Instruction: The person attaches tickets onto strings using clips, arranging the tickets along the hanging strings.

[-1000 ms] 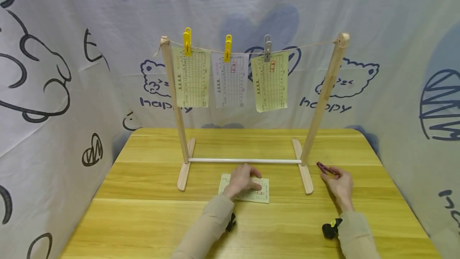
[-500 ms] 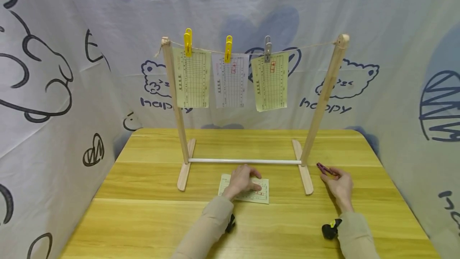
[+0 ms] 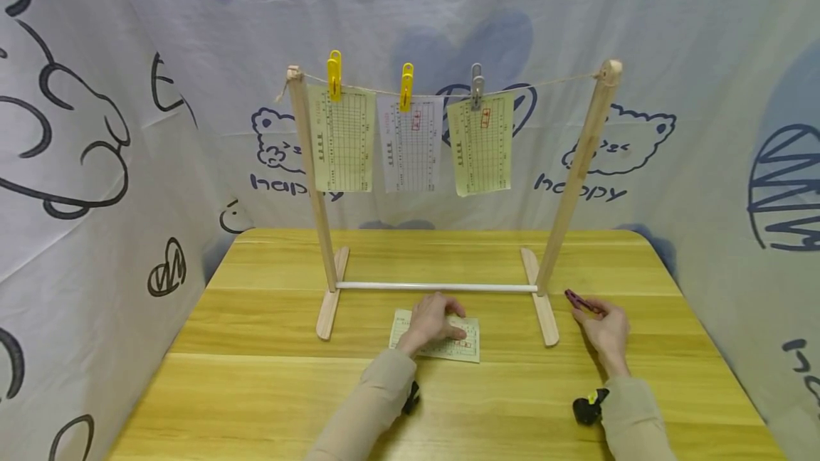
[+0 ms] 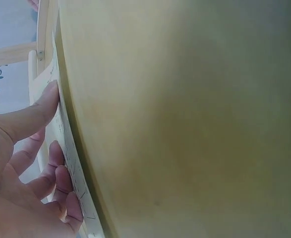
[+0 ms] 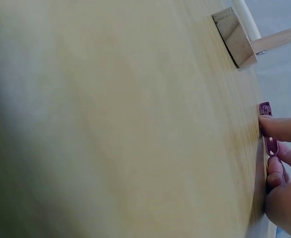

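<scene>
On the table lies a pale yellow printed slip [image 3: 470, 348] with red marks. My left hand [image 3: 430, 322] rests on it, thumb and fingertips touching its face, as the left wrist view also shows; the hand covers part of the slip. Off to the right, my right hand [image 3: 605, 327] pinches a dark purple clothespin [image 5: 265, 108] between thumb and fingers, low at the tabletop. Above, a yellow-green slip [image 3: 342, 148], a white slip [image 3: 410, 151] and another yellow-green slip [image 3: 482, 155] hang from a string, held by two yellow clothespins [image 3: 334, 77] and a grey clothespin [image 3: 477, 87].
A wooden frame with a left post [image 3: 312, 183], a right post [image 3: 579, 162] and a white crossbar [image 3: 435, 287] stands on the table [image 3: 269, 390]. Its right foot [image 3: 541, 304] lies between my two hands. A printed curtain [image 3: 205, 91] surrounds the table.
Both hands stay where they were, and the clothespin remains in my right hand. The rightmost hanging slip shifts very slightly.
</scene>
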Demonstrator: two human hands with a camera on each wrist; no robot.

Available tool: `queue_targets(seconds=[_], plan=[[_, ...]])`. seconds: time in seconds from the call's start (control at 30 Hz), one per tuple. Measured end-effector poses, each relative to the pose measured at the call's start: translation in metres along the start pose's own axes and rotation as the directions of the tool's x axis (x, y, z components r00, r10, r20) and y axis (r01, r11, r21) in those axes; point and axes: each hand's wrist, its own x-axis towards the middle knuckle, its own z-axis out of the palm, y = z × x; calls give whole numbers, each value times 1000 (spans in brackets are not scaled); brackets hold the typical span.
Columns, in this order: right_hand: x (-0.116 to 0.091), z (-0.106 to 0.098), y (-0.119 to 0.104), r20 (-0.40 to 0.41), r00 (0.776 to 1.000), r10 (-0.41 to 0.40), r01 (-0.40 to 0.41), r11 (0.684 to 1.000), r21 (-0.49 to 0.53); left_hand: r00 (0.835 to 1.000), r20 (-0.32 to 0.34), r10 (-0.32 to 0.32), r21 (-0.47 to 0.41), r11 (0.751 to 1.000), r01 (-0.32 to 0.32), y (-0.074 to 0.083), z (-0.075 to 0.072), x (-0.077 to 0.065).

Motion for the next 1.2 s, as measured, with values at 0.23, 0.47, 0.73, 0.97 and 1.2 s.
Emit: queue_targets(seconds=[0.23, 0.47, 0.73, 0.97, 1.2], plan=[[0, 0, 1, 4, 1000, 3, -3, 1000, -3, 1000, -5, -14, -27, 1000, 14, 0, 1, -1], [0, 1, 1, 1, 1000, 18, -18, 1000, 0, 1000, -8, -1, -51, 999, 1, -1, 1, -2], [1, 1, 1, -1, 1000, 26, -26, 1000, -3, 1000, -8, 5, -59, 998, -6, -2, 1, -2], [2, 0, 2, 7, 1000, 27, -27, 1000, 8, 1000, 6, -7, -86, 996, 8, -2, 1, -2], [1, -1, 0, 6, 1000, 14, -14, 1000, 13, 1000, 11, -5, -100, 995, 7, -3, 2, -1]])
